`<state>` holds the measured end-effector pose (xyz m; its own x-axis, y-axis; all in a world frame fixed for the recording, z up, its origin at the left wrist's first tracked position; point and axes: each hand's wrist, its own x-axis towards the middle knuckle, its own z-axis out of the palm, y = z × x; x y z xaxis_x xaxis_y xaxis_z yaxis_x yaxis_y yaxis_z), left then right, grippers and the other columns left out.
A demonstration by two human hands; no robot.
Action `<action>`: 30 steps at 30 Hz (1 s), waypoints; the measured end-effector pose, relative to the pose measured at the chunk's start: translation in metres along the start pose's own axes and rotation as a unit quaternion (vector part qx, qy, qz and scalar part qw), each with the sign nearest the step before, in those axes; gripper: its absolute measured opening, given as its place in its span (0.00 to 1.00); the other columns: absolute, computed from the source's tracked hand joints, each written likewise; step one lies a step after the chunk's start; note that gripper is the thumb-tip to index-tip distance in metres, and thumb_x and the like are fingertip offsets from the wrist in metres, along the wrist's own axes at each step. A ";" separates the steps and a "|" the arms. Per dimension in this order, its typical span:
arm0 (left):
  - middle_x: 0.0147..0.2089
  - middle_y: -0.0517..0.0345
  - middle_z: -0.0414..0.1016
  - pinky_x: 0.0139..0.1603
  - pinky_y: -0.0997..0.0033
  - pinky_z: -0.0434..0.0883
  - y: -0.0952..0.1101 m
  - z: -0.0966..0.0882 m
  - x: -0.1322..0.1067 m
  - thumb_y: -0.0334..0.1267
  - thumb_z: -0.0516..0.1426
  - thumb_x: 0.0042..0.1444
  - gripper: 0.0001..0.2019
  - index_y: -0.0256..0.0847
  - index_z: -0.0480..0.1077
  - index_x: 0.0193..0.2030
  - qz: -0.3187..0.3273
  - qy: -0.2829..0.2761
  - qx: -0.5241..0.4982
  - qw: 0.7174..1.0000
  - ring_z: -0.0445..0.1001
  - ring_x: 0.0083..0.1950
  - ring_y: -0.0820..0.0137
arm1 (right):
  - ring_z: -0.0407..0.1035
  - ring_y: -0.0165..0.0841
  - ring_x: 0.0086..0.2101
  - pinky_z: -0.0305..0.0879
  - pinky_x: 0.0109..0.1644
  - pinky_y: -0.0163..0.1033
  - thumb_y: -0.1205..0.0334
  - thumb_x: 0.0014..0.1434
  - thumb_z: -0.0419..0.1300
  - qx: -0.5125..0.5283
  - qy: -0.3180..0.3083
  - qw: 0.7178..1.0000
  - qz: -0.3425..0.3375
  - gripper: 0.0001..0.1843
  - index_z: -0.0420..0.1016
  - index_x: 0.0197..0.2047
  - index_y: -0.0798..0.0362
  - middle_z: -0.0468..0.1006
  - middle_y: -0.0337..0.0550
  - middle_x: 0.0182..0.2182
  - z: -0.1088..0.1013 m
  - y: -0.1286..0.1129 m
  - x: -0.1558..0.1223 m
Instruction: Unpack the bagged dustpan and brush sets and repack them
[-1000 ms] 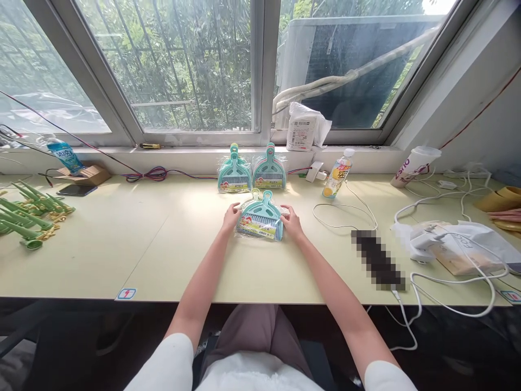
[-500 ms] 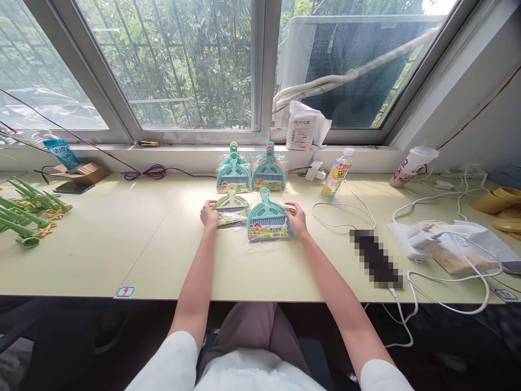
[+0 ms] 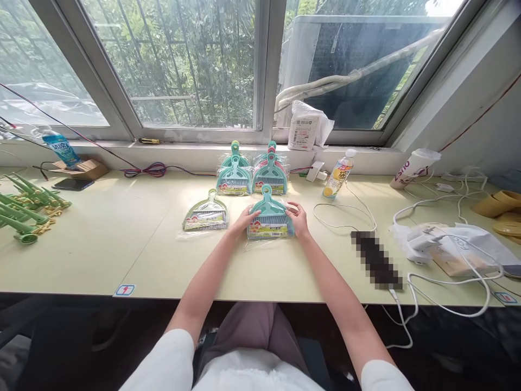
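Observation:
Between my two hands is a teal dustpan and brush set (image 3: 268, 220) in clear plastic wrap with a printed label. My left hand (image 3: 246, 218) grips its left edge, the thumb lying over the front. At its right edge my right hand (image 3: 298, 218) holds on with curled fingers. A green dustpan and brush set (image 3: 205, 213), also wrapped, lies to the left, apart from my hands. Behind are two stacks of wrapped sets, the left stack (image 3: 234, 176) and the right stack (image 3: 270, 176), with teal ones in front.
A drink bottle (image 3: 337, 175), a white cup (image 3: 415, 168) and a pixelated dark object (image 3: 376, 259) with a white cable are on the right. Green plastic parts (image 3: 28, 212) lie at far left. A blue packet (image 3: 62, 151) leans in a cardboard box (image 3: 91, 168).
The green set has moved left, away from the teal set, and my left hand has let go of it. That hand is now on the teal set's left edge.

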<state>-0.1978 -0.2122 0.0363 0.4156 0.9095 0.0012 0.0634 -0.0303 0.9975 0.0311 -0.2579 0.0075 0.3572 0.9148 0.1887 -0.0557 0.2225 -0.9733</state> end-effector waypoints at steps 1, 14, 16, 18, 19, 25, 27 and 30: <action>0.53 0.47 0.76 0.54 0.58 0.69 -0.004 0.004 0.000 0.47 0.60 0.54 0.24 0.41 0.68 0.56 -0.007 -0.012 -0.016 1.000 0.74 0.55 0.57 | 0.75 0.40 0.44 0.71 0.50 0.48 0.51 0.48 0.65 -0.002 -0.009 1.000 0.006 0.25 0.71 0.49 0.49 0.81 0.46 0.41 0.000 0.003 0.001; 0.46 0.48 0.78 0.50 0.60 0.71 -0.015 -0.040 0.011 0.44 0.64 0.47 0.20 0.38 0.72 0.47 -0.004 0.162 -0.088 0.983 0.76 0.49 0.57 | 0.47 0.45 0.69 0.35 0.71 0.62 0.66 0.62 0.50 -0.603 -0.258 0.696 -0.292 0.27 0.66 0.64 0.52 0.58 0.51 0.68 0.051 0.021 0.094; 0.45 0.49 0.79 0.50 0.60 0.71 -0.015 -0.038 0.012 0.43 0.64 0.47 0.20 0.38 0.71 0.46 -0.007 0.163 -0.091 0.982 0.77 0.49 0.58 | 0.49 0.47 0.68 0.31 0.70 0.66 0.64 0.62 0.51 -0.644 -0.238 0.669 -0.284 0.28 0.64 0.66 0.50 0.56 0.50 0.68 0.060 0.023 0.112; 0.45 0.48 0.79 0.50 0.60 0.71 -0.014 -0.038 0.013 0.42 0.64 0.48 0.19 0.37 0.71 0.46 -0.015 0.162 -0.090 0.983 0.77 0.49 0.57 | 0.50 0.48 0.68 0.29 0.69 0.70 0.67 0.61 0.50 -0.662 -0.217 0.662 -0.275 0.30 0.62 0.67 0.48 0.57 0.48 0.68 0.064 0.026 0.131; 0.46 0.47 0.79 0.51 0.60 0.71 -0.013 -0.038 0.013 0.41 0.63 0.49 0.18 0.38 0.71 0.46 -0.022 0.164 -0.087 0.982 0.76 0.50 0.57 | 0.49 0.48 0.68 0.27 0.69 0.71 0.69 0.60 0.49 -0.667 -0.212 0.662 -0.270 0.31 0.62 0.66 0.48 0.57 0.47 0.68 0.065 0.028 0.140; 0.53 0.45 0.77 0.53 0.61 0.71 -0.014 -0.040 0.020 0.38 0.61 0.53 0.17 0.39 0.70 0.49 -0.040 0.172 -0.085 0.981 0.75 0.54 0.57 | 0.51 0.44 0.67 0.23 0.67 0.72 0.73 0.61 0.43 -0.649 -0.203 0.685 -0.261 0.31 0.65 0.65 0.46 0.57 0.42 0.68 0.059 0.043 0.184; 0.53 0.44 0.76 0.54 0.60 0.71 -0.018 -0.041 0.023 0.38 0.61 0.54 0.17 0.38 0.69 0.50 -0.038 0.163 -0.090 0.982 0.75 0.54 0.56 | 0.52 0.43 0.67 0.22 0.68 0.71 0.73 0.62 0.42 -0.638 -0.194 0.697 -0.264 0.31 0.64 0.65 0.46 0.58 0.41 0.68 0.056 0.049 0.192; 0.56 0.43 0.74 0.56 0.59 0.69 -0.025 -0.041 0.027 0.39 0.61 0.53 0.18 0.38 0.69 0.51 -0.046 0.176 -0.093 0.979 0.74 0.57 0.55 | 0.53 0.43 0.66 0.21 0.69 0.69 0.72 0.62 0.42 -0.626 -0.184 0.704 -0.280 0.31 0.63 0.65 0.47 0.59 0.42 0.68 0.054 0.054 0.197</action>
<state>-0.2259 -0.1701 0.0142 0.0754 0.9923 -0.0979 -0.0943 0.1048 0.9900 0.0478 -0.0475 -0.0013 -0.2827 0.8783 0.3856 0.9459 0.3221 -0.0402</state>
